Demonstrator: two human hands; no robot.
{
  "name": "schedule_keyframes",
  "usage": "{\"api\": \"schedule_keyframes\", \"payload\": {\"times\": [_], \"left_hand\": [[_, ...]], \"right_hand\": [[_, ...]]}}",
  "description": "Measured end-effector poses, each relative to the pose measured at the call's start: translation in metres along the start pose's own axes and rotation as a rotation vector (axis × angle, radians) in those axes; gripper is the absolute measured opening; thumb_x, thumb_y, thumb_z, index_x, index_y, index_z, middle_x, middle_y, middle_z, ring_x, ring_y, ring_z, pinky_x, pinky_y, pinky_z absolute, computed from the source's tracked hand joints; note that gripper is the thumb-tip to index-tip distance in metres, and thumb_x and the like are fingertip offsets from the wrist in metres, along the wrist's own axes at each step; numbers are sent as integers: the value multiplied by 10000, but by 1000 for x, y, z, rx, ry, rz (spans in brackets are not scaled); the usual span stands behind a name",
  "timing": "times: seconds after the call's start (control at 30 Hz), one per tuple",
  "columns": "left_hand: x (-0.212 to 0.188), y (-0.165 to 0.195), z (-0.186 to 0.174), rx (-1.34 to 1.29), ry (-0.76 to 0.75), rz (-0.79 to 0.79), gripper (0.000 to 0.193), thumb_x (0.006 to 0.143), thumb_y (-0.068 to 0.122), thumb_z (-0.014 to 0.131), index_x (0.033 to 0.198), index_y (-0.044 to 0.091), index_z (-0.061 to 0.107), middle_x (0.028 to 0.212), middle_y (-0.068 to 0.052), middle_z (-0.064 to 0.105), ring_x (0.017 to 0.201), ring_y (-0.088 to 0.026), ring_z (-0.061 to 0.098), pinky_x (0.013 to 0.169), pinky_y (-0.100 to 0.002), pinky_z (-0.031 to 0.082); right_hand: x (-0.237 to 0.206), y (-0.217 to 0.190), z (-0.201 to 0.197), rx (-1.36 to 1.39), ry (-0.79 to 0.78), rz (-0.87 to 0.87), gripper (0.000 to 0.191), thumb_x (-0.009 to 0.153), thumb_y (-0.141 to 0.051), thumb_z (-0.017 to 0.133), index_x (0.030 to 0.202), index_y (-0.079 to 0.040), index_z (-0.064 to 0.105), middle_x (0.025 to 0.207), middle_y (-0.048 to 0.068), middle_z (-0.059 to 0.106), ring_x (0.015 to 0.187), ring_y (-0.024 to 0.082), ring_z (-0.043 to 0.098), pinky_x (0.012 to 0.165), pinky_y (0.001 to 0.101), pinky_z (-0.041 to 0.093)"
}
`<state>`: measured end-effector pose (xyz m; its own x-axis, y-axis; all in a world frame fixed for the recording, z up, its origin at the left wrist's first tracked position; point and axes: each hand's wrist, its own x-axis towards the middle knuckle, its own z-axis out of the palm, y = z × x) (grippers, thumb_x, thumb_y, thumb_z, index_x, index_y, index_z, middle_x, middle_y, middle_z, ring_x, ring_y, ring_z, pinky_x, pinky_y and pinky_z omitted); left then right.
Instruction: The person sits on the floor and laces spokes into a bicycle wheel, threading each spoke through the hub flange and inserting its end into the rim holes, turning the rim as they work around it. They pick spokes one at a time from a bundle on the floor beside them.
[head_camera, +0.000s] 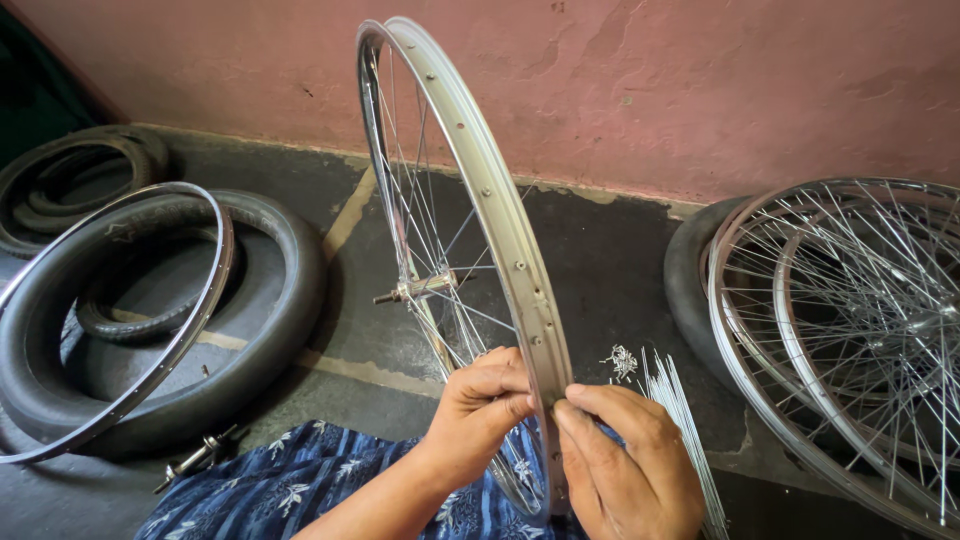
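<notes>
A silver bicycle wheel rim (478, 170) stands upright in front of me, edge on, with thin spokes running to a hub (425, 288) and its axle. My left hand (478, 408) grips the rim's lower part from the left, fingers curled over the spokes. My right hand (625, 458) pinches the rim's outer edge from the right, thumb and fingertips pressed at a spoke hole. The two hands almost touch across the rim. Blue patterned cloth (300, 490) covers my lap below.
A bare silver rim (205, 300) leans on black tyres (285, 300) at the left, an axle (195, 460) lying near them. Loose spokes (675, 400) and small nipples (622, 360) lie on the dark floor. Spoked wheels (850, 320) stack at the right. A pink wall (700, 90) stands behind.
</notes>
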<state>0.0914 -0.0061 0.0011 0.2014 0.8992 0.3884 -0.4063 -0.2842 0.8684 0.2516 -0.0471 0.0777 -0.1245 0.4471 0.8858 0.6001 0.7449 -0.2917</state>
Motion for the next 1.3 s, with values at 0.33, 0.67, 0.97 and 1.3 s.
{"api": "schedule_keyframes", "payload": {"times": [0.33,0.67,0.97,1.3], "left_hand": [[1,4,0,90,-14,35,60,941,65,736,971,17,757,917,-26,655,941,-155,595,845,-302,496],[5,14,-3,37,-86,-39,94,944,97,733,998,21,741,1030,-47,686,986,-160,633,864,-299,521],[8,18,-16,132,-110,-59,181,966,193,753,1042,30,749,1105,-49,647,1075,-177,596,959,-341,481],[2,16,-22,485,-207,146,239,1097,269,557,1130,84,705,1084,-33,662,1100,-213,580,1074,-396,371]], "right_hand": [[-1,1,1,-8,-27,20,261,760,54,809,1006,-2,741,1075,104,700,988,260,717,882,348,598],[0,-2,-10,-101,-131,-43,281,722,5,781,1000,-38,770,1111,87,710,1019,250,696,908,340,580],[5,1,-5,-17,-120,-68,281,742,-30,743,1022,-50,761,1153,108,696,1071,282,679,954,380,566],[2,8,2,33,-104,-83,261,763,-64,752,1023,-77,756,1148,112,692,1069,295,683,948,394,578]]}}
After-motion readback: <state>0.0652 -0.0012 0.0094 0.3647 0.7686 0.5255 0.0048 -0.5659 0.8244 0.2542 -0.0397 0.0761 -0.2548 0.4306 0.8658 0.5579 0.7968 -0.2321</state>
